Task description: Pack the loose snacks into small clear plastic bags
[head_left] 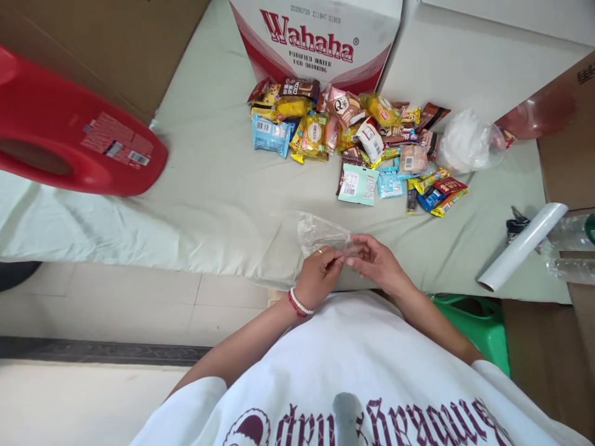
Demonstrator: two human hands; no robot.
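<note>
A clear plastic bag point(318, 230) hangs between my hands at the front edge of the cloth-covered table. My left hand point(317, 275), with a ring and bracelets at the wrist, pinches the bag near its edge. Close against it, my right hand point(377, 263) has its thumb and fingers closed on the same bag. The fingertips of both hands nearly meet. Beyond them lies a pile of wrapped snacks point(311, 136) in many colours, apart from my hands.
A Wahaba-style carton point(320, 43) stands behind the snacks, beside a white box point(465, 68). Bunched plastic bags point(469, 144) lie right of the pile. A plastic film roll point(523, 248), keys point(517, 224) and clear bottles point(574, 233) are at right. A red jug point(69, 130) lies left; a green stool point(483, 328) stands below.
</note>
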